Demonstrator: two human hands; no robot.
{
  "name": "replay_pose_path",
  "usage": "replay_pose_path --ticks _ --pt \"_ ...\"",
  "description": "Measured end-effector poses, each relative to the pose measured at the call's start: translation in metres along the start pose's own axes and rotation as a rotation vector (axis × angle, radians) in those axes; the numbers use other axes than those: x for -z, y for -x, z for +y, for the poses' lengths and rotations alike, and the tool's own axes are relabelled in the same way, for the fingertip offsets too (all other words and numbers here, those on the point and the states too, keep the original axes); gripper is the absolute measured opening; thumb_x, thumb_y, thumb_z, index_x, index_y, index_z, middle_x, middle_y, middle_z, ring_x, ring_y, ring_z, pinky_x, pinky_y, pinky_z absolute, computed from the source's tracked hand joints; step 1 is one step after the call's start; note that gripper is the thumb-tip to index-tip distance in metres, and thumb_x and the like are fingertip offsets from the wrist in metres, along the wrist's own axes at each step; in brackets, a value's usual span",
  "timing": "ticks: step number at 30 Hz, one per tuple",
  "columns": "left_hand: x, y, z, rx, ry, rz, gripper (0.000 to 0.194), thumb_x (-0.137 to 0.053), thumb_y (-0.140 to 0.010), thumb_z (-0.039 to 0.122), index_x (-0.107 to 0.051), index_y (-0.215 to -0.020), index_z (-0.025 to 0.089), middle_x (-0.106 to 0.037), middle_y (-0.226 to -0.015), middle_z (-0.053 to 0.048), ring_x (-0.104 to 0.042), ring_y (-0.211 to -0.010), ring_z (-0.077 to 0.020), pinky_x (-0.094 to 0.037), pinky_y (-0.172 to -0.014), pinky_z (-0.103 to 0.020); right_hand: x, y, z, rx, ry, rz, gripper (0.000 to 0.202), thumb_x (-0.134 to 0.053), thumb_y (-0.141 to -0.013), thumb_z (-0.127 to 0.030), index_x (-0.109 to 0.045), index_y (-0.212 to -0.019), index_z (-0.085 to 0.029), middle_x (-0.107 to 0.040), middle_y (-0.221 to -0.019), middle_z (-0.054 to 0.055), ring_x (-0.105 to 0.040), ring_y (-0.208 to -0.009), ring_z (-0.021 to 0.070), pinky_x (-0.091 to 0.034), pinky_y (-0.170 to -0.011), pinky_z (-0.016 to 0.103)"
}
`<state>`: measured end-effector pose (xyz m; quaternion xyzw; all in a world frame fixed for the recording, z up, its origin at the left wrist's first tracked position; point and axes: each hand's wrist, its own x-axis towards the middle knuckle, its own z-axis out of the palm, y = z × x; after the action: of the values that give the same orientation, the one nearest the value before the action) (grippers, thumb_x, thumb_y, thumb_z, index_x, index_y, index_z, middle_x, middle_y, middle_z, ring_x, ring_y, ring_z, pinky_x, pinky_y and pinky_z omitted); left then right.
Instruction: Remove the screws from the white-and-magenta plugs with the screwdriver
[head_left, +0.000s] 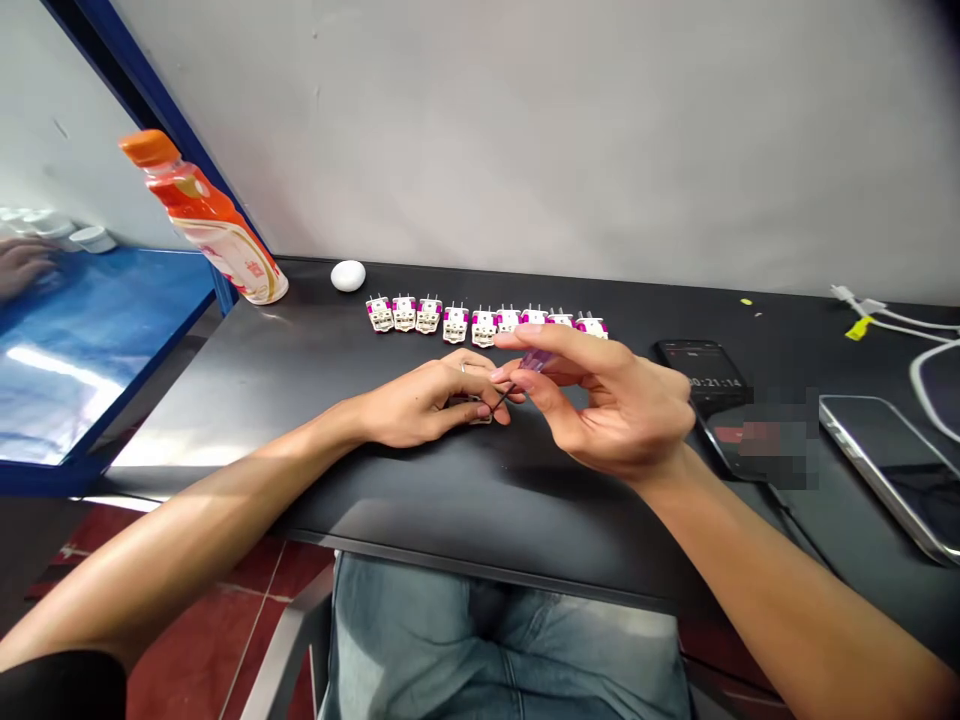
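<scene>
My right hand (615, 400) pinches the purple, see-through handle of a small screwdriver (535, 360), whose thin dark shaft slants down and left. Its tip meets a small white part (481, 418) on the black table (450, 500). My left hand (435, 400) lies on the table with its fingers closed round that part, which they mostly hide. Beyond the hands stands a row of several white and magenta plug-like pieces (455, 324) with metal pins pointing up. The right end of the row is partly behind my right hand.
A bottle with an orange cap (225, 240) and a white rounded object (348, 276) stand at the back left. On the right are a phone showing a timer (697, 365), another phone (892, 460) and white cables (892, 312). Another person's hand (22, 268) is over the blue table (135, 320).
</scene>
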<state>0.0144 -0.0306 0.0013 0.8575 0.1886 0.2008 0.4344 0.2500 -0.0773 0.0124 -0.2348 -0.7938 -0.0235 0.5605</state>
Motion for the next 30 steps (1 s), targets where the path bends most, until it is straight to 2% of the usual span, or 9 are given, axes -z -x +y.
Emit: replay_pose_path --ticks 3,7,11,14,18,20,22,26,30 --pt "0.000 0.000 -0.001 0.006 -0.002 0.002 0.021 -0.067 -0.115 0.025 -0.087 -0.115 0.021 -0.083 -0.120 -0.011 -0.064 -0.134 -0.0271 -0.057 -0.107 -0.035 0.000 0.000 0.000 -0.027 0.003 -0.009 0.066 -0.082 -0.102 -0.005 -0.070 -0.160 -0.035 -0.092 -0.128 0.001 -0.093 -0.090 0.0217 -0.082 -0.081 0.028" --pt "-0.001 0.000 -0.003 -0.021 -0.011 0.014 0.020 -0.067 -0.115 0.025 -0.088 -0.114 0.022 -0.084 -0.118 -0.010 -0.064 -0.135 -0.0264 -0.055 -0.114 -0.036 0.000 0.002 0.000 -0.024 0.007 0.004 0.069 -0.082 -0.101 -0.003 -0.070 -0.161 -0.034 -0.092 -0.128 0.001 -0.093 -0.091 0.0210 -0.082 -0.083 0.028" --pt "0.004 -0.001 -0.002 -0.032 -0.028 0.030 0.023 -0.066 -0.116 0.029 -0.088 -0.113 0.022 -0.084 -0.106 -0.010 -0.066 -0.130 -0.0285 -0.054 -0.118 -0.042 -0.002 0.005 -0.001 -0.022 0.017 0.076 0.077 -0.084 -0.099 -0.002 -0.067 -0.165 -0.039 -0.091 -0.130 -0.002 -0.093 -0.090 0.0234 -0.083 -0.079 0.030" --pt "0.010 0.000 0.000 -0.028 -0.026 0.010 0.026 -0.067 -0.116 0.033 -0.089 -0.111 0.021 -0.085 -0.107 -0.012 -0.067 -0.127 -0.0299 -0.053 -0.122 -0.046 -0.006 0.006 -0.003 -0.072 0.002 0.104 0.078 -0.082 -0.101 -0.004 -0.065 -0.165 -0.044 -0.091 -0.130 -0.004 -0.093 -0.089 0.0241 -0.083 -0.076 0.032" --pt "0.014 0.002 0.002 0.002 0.005 -0.045 0.026 -0.068 -0.116 0.033 -0.091 -0.114 0.022 -0.083 -0.120 -0.014 -0.068 -0.127 -0.0281 -0.060 -0.108 -0.038 -0.010 0.006 -0.005 -0.065 0.002 0.075 0.071 -0.082 -0.101 -0.004 -0.068 -0.162 -0.037 -0.092 -0.128 -0.001 -0.092 -0.086 0.0206 -0.082 -0.077 0.028" --pt "0.015 0.003 0.002 0.002 0.019 -0.049 0.025 -0.070 -0.115 0.035 -0.092 -0.114 0.022 -0.082 -0.123 -0.014 -0.069 -0.125 -0.0274 -0.060 -0.107 -0.037 -0.011 0.006 -0.005 -0.053 0.005 0.062 0.069 -0.083 -0.100 -0.003 -0.070 -0.160 -0.034 -0.092 -0.127 0.001 -0.092 -0.087 0.0200 -0.081 -0.078 0.028" --pt "0.015 0.003 0.001 0.005 0.031 -0.054 0.025 -0.072 -0.114 0.037 -0.092 -0.113 0.022 -0.082 -0.121 -0.014 -0.070 -0.122 -0.0270 -0.060 -0.109 -0.038 -0.012 0.006 -0.005 -0.055 0.006 0.065 0.069 -0.083 -0.100 -0.003 -0.070 -0.160 -0.033 -0.092 -0.127 0.002 -0.092 -0.087 0.0203 -0.081 -0.078 0.028" --pt "0.017 0.003 -0.002 0.021 0.041 -0.086 0.028 -0.072 -0.114 0.041 -0.092 -0.113 0.021 -0.082 -0.113 -0.013 -0.071 -0.114 -0.0254 -0.062 -0.101 -0.034 -0.014 0.006 -0.006 -0.072 -0.013 0.068 0.068 -0.083 -0.100 -0.004 -0.071 -0.160 -0.035 -0.092 -0.128 0.000 -0.092 -0.088 0.0203 -0.081 -0.078 0.027" --pt "0.018 0.002 -0.003 -0.004 0.026 -0.093 0.027 -0.071 -0.115 0.038 -0.093 -0.115 0.023 -0.085 -0.119 -0.013 -0.073 -0.117 -0.0257 -0.061 -0.105 -0.035 -0.015 0.006 -0.006 -0.038 0.012 0.067 0.066 -0.085 -0.099 -0.005 -0.073 -0.157 -0.034 -0.093 -0.121 -0.001 -0.091 -0.079 0.0193 -0.079 -0.070 0.025"
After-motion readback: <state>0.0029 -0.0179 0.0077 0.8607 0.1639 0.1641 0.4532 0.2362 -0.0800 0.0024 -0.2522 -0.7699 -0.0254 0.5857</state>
